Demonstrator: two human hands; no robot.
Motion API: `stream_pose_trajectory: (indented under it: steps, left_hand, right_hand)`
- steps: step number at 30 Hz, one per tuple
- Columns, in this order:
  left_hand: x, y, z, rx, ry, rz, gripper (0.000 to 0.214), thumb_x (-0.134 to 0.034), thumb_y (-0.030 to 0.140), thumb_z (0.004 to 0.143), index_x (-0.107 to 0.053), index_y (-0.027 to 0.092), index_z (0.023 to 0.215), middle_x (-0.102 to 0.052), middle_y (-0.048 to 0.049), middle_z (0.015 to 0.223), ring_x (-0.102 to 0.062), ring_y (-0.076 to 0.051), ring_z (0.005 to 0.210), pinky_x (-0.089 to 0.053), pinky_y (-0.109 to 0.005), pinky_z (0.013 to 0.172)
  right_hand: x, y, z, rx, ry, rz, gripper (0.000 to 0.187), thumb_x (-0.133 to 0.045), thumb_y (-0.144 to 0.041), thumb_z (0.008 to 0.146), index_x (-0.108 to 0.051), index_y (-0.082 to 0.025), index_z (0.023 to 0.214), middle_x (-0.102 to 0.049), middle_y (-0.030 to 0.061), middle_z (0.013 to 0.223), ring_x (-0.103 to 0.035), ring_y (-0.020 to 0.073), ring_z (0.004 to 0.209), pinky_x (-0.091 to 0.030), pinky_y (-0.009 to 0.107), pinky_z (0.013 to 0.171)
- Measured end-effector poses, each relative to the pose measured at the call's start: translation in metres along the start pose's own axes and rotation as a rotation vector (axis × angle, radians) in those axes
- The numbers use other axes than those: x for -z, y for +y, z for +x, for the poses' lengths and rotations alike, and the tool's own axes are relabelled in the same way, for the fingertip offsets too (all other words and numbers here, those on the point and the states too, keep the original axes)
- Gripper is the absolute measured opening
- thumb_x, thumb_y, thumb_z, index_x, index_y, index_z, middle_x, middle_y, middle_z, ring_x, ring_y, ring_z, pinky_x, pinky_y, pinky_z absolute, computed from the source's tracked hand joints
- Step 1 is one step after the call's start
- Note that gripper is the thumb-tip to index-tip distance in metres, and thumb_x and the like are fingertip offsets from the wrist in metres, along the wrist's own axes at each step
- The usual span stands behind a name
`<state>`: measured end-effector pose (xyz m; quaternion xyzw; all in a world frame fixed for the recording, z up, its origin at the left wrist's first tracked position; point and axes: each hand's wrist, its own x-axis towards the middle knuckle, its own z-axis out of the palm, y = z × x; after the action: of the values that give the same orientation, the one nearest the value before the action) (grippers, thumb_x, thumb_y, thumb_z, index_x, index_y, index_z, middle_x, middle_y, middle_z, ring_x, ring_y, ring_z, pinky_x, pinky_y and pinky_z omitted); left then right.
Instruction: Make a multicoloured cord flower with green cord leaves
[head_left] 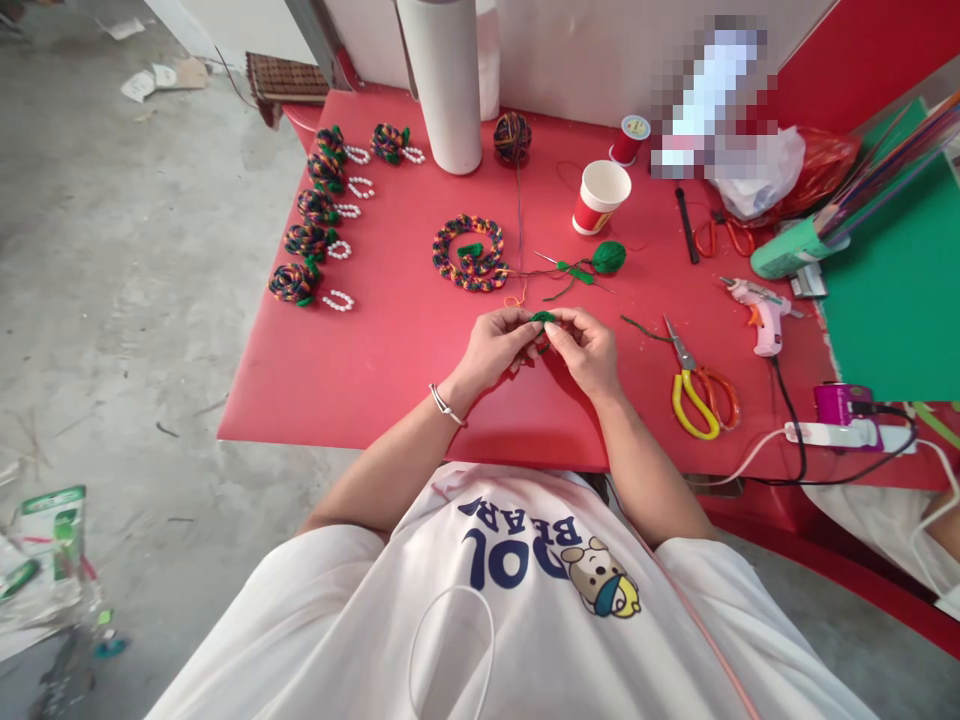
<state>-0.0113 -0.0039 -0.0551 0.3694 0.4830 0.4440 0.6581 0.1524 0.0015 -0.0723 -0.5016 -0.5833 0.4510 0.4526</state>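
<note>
Both hands meet near the front of the red table, pinching a small green crocheted piece [543, 317]. My left hand [496, 345] grips its left side between thumb and fingers. On the other side, my right hand [586, 352] presses it with the thumb; the fingers behind are partly hidden. Just beyond lies a coiled multicoloured crochet strip [471, 224] with a green bit at its centre. To its right are a green yarn ball [609, 257] and a crochet hook [576, 271] with a green grip. Scissors [694, 385] with yellow and orange handles rest right of my right hand.
Several crocheted rosettes [292, 283] with white bead loops line the left edge. Farther back stand a white cylinder [446, 90], a multicoloured yarn ball [513, 137] and a paper cup [601, 195]. A pink glue gun [766, 315] and a power strip [832, 434] with cables lie right.
</note>
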Motion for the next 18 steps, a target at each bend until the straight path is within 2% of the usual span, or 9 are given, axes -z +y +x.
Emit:
stream_pose_trajectory:
  steps: [9, 15, 18]
  left_hand:
    - [0.0, -0.0023, 0.0003, -0.002, 0.015, 0.023, 0.025, -0.084, 0.035, 0.079, -0.071, 0.014, 0.082, -0.067, -0.0003, 0.057, -0.058, -0.01, 0.038, -0.037, -0.019, 0.032]
    - [-0.0008, -0.0029, -0.0007, -0.019, 0.009, 0.017, 0.03, -0.085, 0.041, 0.079, -0.071, 0.015, 0.083, -0.059, 0.0032, 0.048, -0.043, -0.007, 0.03, -0.029, -0.021, 0.032]
    - [-0.0028, -0.0031, -0.0007, -0.038, -0.008, -0.014, 0.033, -0.088, 0.042, 0.077, -0.074, 0.014, 0.087, -0.062, 0.0023, 0.053, -0.042, -0.006, 0.034, -0.028, -0.021, 0.035]
  right_hand:
    - [-0.0018, 0.0047, 0.0007, 0.058, 0.084, -0.025, 0.02, -0.072, -0.043, 0.089, -0.076, -0.023, 0.091, -0.073, 0.0011, 0.085, -0.061, 0.0156, 0.074, -0.051, 0.031, 0.072]
    - [-0.0006, 0.0032, 0.001, 0.049, 0.049, -0.021, 0.024, -0.073, -0.046, 0.09, -0.077, -0.024, 0.097, -0.075, 0.0017, 0.09, -0.063, 0.0158, 0.076, -0.052, 0.031, 0.073]
    - [0.0014, 0.0003, 0.0019, 0.084, 0.058, -0.07, 0.026, -0.074, -0.049, 0.09, -0.078, -0.024, 0.096, -0.073, 0.0017, 0.088, -0.062, 0.0159, 0.075, -0.051, 0.031, 0.073]
